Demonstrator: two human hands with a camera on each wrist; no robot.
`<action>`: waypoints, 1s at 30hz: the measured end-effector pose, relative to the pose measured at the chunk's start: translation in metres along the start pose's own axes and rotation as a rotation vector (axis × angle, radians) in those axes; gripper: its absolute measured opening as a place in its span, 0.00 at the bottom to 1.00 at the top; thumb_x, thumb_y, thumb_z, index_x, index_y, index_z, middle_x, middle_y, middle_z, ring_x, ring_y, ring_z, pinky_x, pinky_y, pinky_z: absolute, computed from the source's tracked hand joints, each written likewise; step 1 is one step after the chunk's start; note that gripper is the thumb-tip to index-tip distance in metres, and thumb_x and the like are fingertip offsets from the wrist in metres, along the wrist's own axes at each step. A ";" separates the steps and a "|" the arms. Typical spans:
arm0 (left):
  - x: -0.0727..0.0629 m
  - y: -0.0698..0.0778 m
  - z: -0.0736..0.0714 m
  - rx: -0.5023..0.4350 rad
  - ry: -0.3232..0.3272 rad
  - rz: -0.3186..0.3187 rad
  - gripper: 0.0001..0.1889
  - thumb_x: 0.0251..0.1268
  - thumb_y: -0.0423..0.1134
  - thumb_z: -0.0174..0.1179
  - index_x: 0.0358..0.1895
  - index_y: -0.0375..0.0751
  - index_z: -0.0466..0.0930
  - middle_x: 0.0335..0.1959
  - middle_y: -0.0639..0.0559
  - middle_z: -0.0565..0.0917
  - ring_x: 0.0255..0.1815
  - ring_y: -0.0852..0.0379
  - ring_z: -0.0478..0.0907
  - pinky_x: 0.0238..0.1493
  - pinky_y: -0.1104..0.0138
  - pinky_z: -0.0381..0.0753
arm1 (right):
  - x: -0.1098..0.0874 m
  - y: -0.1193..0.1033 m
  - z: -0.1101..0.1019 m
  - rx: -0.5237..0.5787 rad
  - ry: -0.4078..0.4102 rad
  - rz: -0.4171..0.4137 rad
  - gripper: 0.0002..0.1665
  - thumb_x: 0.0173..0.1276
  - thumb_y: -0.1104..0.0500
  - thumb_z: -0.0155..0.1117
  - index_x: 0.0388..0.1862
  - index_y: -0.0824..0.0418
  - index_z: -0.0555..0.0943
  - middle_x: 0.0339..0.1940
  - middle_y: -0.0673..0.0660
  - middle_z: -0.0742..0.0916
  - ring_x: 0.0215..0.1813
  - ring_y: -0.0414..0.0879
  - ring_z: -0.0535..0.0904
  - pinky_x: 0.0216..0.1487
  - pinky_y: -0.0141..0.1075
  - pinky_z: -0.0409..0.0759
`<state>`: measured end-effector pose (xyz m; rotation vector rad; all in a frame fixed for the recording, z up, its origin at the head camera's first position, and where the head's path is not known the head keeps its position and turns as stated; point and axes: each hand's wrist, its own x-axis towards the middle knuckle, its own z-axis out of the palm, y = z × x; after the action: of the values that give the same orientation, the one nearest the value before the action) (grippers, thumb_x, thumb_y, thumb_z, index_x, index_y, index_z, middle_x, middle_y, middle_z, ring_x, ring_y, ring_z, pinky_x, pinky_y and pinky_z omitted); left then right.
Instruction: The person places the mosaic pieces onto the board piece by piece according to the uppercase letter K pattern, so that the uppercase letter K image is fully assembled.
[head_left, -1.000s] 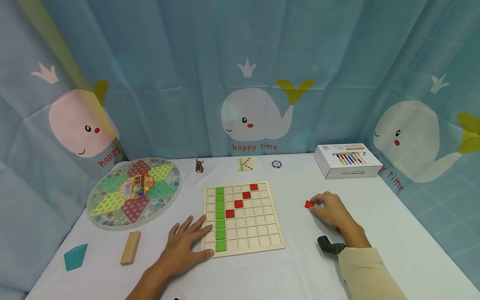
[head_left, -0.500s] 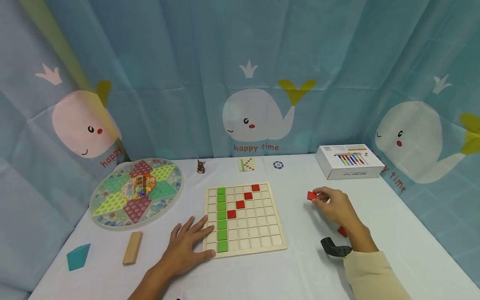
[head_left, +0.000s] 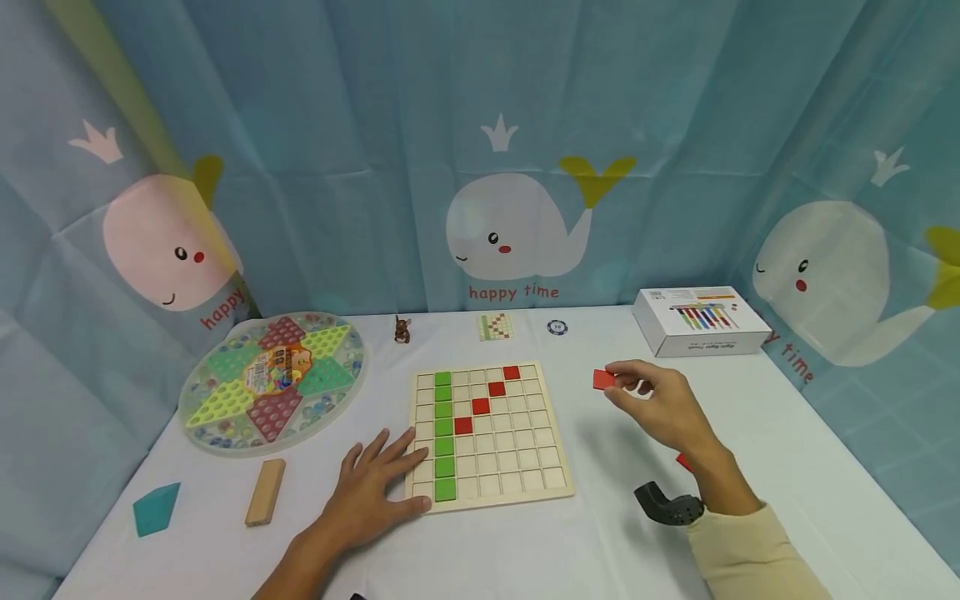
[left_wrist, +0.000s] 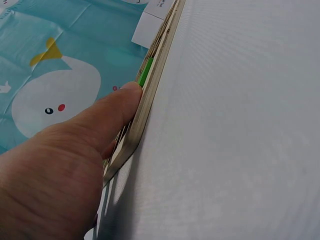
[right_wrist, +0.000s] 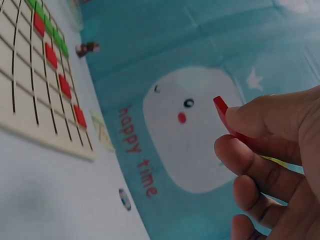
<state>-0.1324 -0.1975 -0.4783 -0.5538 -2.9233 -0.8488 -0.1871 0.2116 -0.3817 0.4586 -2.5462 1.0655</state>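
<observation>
A wooden grid board (head_left: 517,462) lies flat on the white table. Green tiles (head_left: 444,446) fill one of its columns, and several red tiles (head_left: 481,406) run diagonally up to the right. My left hand (head_left: 371,483) rests on the board's left edge with fingers spread; the left wrist view has its thumb (left_wrist: 112,112) on the rim close to a green tile. Right of the board and raised above the table, my right hand (head_left: 663,408) pinches a red square tile (head_left: 603,380) between thumb and fingers. Another red tile (head_left: 683,461) lies under the right wrist, partly hidden.
Behind the board are a pattern card (head_left: 494,327), a poker chip (head_left: 557,327) and a small brown figurine (head_left: 402,331). A white box (head_left: 701,323) stands back right. At left lie a round marble game board (head_left: 279,417), a wooden block (head_left: 266,492) and a teal piece (head_left: 156,509).
My right hand has lifted the red tile off the table and moved it away from me and slightly left. The left hand stays in place on the board.
</observation>
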 end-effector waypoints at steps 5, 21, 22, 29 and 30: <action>0.000 0.000 0.000 -0.001 -0.002 -0.008 0.38 0.51 0.68 0.64 0.64 0.53 0.76 0.73 0.56 0.62 0.74 0.39 0.48 0.66 0.40 0.38 | 0.000 -0.018 0.006 0.062 -0.006 -0.053 0.14 0.58 0.67 0.71 0.45 0.63 0.85 0.30 0.47 0.83 0.36 0.44 0.75 0.37 0.36 0.73; -0.001 0.002 -0.001 0.001 0.013 0.009 0.37 0.51 0.66 0.65 0.64 0.52 0.77 0.72 0.54 0.63 0.74 0.38 0.50 0.66 0.40 0.39 | 0.003 -0.049 0.055 0.203 -0.096 -0.128 0.15 0.59 0.64 0.73 0.46 0.63 0.84 0.32 0.45 0.82 0.37 0.51 0.77 0.38 0.44 0.74; -0.001 0.002 -0.001 0.000 0.015 0.010 0.37 0.51 0.66 0.65 0.64 0.52 0.77 0.72 0.54 0.63 0.74 0.38 0.50 0.66 0.40 0.39 | 0.003 -0.051 0.058 0.207 -0.106 -0.131 0.15 0.59 0.63 0.73 0.46 0.63 0.84 0.32 0.45 0.82 0.37 0.50 0.77 0.38 0.45 0.74; -0.001 0.001 -0.001 -0.006 0.026 0.022 0.37 0.51 0.66 0.65 0.63 0.52 0.77 0.72 0.53 0.64 0.73 0.38 0.50 0.66 0.39 0.39 | 0.005 -0.052 0.082 0.236 -0.161 -0.107 0.14 0.60 0.62 0.72 0.46 0.62 0.84 0.32 0.43 0.83 0.36 0.41 0.76 0.38 0.43 0.75; -0.001 0.001 -0.001 -0.004 0.026 0.023 0.37 0.50 0.66 0.65 0.63 0.52 0.77 0.72 0.53 0.64 0.73 0.38 0.50 0.66 0.39 0.39 | 0.005 -0.053 0.085 0.237 -0.170 -0.097 0.14 0.61 0.62 0.72 0.45 0.62 0.84 0.32 0.43 0.83 0.36 0.41 0.76 0.38 0.43 0.75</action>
<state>-0.1311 -0.1972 -0.4772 -0.5707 -2.8869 -0.8534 -0.1851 0.1135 -0.4030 0.7563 -2.5197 1.3506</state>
